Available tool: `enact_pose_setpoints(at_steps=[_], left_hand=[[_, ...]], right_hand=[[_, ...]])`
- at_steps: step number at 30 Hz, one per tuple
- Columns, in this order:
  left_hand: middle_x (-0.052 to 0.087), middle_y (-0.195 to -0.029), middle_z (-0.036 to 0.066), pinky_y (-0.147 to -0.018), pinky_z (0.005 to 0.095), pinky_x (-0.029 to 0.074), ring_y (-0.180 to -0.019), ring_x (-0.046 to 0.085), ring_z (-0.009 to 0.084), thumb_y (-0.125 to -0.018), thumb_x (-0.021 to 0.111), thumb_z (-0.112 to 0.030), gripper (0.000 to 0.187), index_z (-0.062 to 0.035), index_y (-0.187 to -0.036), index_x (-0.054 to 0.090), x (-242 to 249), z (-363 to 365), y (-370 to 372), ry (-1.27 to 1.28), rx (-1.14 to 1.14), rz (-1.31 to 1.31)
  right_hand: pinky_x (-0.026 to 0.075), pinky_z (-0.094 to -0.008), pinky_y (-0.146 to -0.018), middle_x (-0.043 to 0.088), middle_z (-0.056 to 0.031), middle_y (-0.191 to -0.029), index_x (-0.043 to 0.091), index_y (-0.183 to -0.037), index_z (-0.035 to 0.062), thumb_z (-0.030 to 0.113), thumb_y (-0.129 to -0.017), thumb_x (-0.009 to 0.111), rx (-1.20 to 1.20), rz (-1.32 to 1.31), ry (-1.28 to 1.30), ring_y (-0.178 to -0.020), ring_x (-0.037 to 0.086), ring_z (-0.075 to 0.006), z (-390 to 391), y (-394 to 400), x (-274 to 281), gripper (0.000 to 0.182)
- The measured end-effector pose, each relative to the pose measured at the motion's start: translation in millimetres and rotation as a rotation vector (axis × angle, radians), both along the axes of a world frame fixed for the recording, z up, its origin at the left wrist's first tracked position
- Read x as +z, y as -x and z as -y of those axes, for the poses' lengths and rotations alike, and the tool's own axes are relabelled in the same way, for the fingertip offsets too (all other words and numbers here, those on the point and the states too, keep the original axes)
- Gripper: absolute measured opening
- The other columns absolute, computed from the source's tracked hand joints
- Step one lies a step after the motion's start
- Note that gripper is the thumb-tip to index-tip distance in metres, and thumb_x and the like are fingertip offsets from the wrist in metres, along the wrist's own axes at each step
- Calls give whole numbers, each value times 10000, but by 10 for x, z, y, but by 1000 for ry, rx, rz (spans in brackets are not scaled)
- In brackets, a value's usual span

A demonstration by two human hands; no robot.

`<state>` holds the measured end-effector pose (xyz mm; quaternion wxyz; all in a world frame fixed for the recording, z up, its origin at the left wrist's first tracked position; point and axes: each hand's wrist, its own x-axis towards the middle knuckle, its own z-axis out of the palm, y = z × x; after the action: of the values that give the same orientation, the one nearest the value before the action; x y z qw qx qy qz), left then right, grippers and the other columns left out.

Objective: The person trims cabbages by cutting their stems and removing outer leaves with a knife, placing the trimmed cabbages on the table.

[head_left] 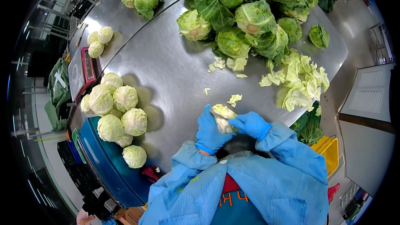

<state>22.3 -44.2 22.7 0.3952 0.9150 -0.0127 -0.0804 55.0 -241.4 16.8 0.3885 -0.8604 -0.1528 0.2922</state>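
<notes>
While pale heads (110,128) cluster at left, the left hand (211,132) grasps a cabbage (225,125) over the table (175,96), fingers wrapped round its side. It is probably firm, light and slippery, best cupped clear of the blade. The right hand (253,125) clenches what looks like a knife (219,116) against it; torn leaves (303,79) lie farther right.

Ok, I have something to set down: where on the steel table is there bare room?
The widest bare patch lies between the pale trimmed cabbages and the left hand. A smaller one separates three pale heads from the upper left leafy cluster. Crowded: the big leafy pile and loose leaves.
</notes>
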Motion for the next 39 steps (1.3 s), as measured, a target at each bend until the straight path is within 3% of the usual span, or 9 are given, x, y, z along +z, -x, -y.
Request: enact_pose_setpoints(at_steps=[5, 14, 20, 22, 23, 27, 33, 36, 39], left_hand=[[501, -1172, 237, -907, 474, 451, -1080, 521, 412, -526, 900, -324, 1039, 33, -1325, 340, 19, 54, -35, -26, 33, 44], [506, -1161, 230, -895, 473, 454, -1061, 529, 407, -526, 898, -320, 1015, 22, -1310, 353, -58, 44, -42, -7, 17, 26], [537, -1137, 213, -882, 459, 472, -1028, 560, 388, -549, 886, -293, 917, 9, -1266, 399, 50, 59, -73, -19, 22, 71], [488, -1231, 252, -957, 475, 429, -1128, 494, 418, -532, 892, -332, 1077, 64, -1351, 316, -73, 26, -65, 89, 15, -79], [494, -1219, 248, -944, 472, 435, -1114, 501, 414, -536, 890, -327, 1065, 65, -1346, 320, -107, 26, -58, 116, 10, -78], [569, -1066, 192, -807, 445, 504, -957, 602, 360, -576, 867, -260, 834, 13, -1230, 427, -73, 59, -51, 75, 3, 107], [563, -1087, 182, -821, 442, 496, -966, 591, 355, -567, 867, -246, 816, 4, -1213, 437, 49, 108, -80, -49, 13, 138], [481, -1228, 249, -956, 486, 410, -1126, 478, 420, -527, 898, -314, 1147, 59, -1409, 266, -28, 60, -99, 129, -17, -79], [481, -1222, 241, -947, 493, 410, -1114, 478, 416, -520, 899, -294, 1144, 53, -1408, 266, -17, 86, -102, 139, -7, -47]], right_hand=[[508, -470, -637, 651, -160, -698, 697, -784, 91, 555, -952, 434, -60, -100, 77, -652, 631, -374, -81, 18, 101, 559], [505, -470, -632, 654, -130, -728, 676, -810, 113, 550, -949, 438, -69, 223, 120, -649, 627, -362, -85, 152, -43, 517], [505, -459, -618, 657, -102, -758, 672, -856, 123, 551, -947, 437, -11, 229, 181, -676, 638, -336, -92, 155, 6, 498], [504, -453, -609, 653, -101, -759, 671, -857, 124, 548, -947, 441, -44, 203, 241, -673, 640, -330, -138, 160, 12, 490], [504, -450, -605, 651, -100, -759, 671, -857, 125, 546, -947, 444, -62, 185, 274, -672, 640, -327, -164, 179, 13, 487], [503, -451, -596, 652, -106, -740, 666, -826, 119, 547, -947, 444, -103, 255, 196, -654, 638, -333, -155, 213, -7, 497], [507, -459, -594, 644, -123, -689, 650, -722, 106, 557, -944, 445, -44, 231, 177, -642, 643, -345, -142, 136, -3, 542], [511, -457, -579, 646, -131, -693, 646, -719, 113, 576, -936, 446, -144, 213, 291, -641, 648, -343, -228, 115, 113, 548], [501, -430, -567, 630, -90, -674, 649, -747, 136, 472, -931, 536, -158, 331, 303, -615, 621, -320, -233, 164, 61, 400]])
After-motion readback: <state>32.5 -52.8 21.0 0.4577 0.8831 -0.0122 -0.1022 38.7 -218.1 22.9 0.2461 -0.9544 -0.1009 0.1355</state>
